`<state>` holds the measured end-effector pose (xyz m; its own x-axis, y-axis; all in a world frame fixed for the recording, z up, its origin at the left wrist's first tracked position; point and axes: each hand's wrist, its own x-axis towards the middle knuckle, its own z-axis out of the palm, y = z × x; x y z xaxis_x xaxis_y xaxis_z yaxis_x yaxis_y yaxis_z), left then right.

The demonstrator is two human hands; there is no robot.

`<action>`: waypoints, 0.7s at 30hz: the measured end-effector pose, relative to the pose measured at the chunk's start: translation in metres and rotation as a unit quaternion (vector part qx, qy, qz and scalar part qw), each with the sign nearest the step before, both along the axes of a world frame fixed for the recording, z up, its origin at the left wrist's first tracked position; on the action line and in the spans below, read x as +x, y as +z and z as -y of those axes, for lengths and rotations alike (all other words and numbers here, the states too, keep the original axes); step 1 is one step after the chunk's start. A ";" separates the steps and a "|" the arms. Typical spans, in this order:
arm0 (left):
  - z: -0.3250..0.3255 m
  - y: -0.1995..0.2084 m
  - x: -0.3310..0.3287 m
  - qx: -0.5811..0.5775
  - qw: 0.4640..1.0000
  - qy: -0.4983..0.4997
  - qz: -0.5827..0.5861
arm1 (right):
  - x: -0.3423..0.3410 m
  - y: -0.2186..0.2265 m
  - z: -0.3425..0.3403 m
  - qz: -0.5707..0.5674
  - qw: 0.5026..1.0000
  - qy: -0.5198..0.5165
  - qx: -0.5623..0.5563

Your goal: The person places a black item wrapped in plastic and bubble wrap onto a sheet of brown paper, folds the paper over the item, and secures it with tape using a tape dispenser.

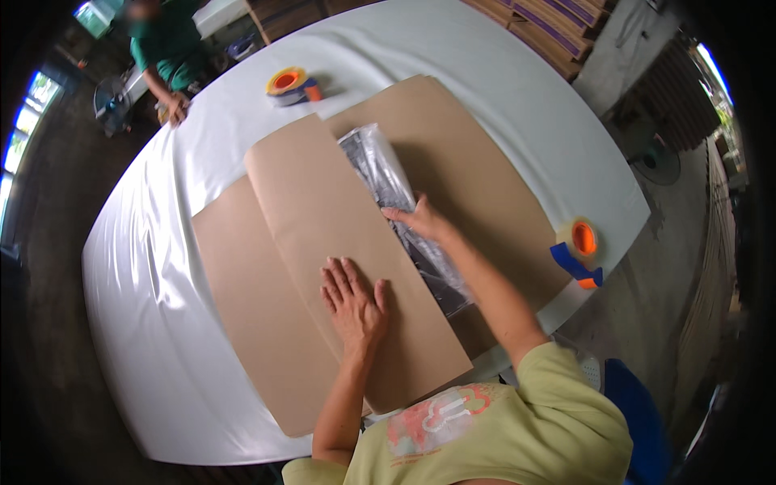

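My left hand (pixel 356 311) lies flat, fingers stretched out, on a large sheet of brown kraft paper (pixel 323 194). Part of the sheet is folded over toward the middle, and my palm rests on that flap. Beside the flap's right edge lies a long, flat package (pixel 380 166) in clear plastic, with something dark inside. My right hand (pixel 428 220) grips its right side, thumb over the top; the other fingers are mostly hidden. The flap's edge runs along the package and may cover some of it.
A tape dispenser (pixel 289 84) stands at the table's far side, and another tape dispenser (pixel 580 242) near its right edge. Glossy white sheeting (pixel 129 323) covers the table. A person in green (pixel 170 56) has a hand at the far left edge. Brown stacks (pixel 550 28) stand beyond.
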<state>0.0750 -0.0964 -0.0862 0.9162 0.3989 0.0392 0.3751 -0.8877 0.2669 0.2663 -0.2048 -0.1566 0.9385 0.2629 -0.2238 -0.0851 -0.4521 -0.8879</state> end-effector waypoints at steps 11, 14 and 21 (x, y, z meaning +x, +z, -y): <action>-0.005 -0.005 -0.006 0.036 0.999 0.013 -0.010 | 0.037 0.038 0.217 0.041 0.906 -0.049 -0.418; -0.005 -0.004 -0.007 0.027 1.000 0.007 0.001 | 0.043 0.018 0.223 0.074 0.910 -0.085 -0.399; -0.008 -0.009 -0.009 0.018 0.999 0.014 0.027 | 0.054 0.065 0.207 0.074 0.927 -0.001 -0.368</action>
<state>0.0663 -0.0887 -0.0957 0.9012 0.4209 0.1032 0.3850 -0.8870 0.2550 0.3207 -0.4114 -0.0917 0.9736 0.0879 -0.2107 0.0108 -0.9396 -0.3421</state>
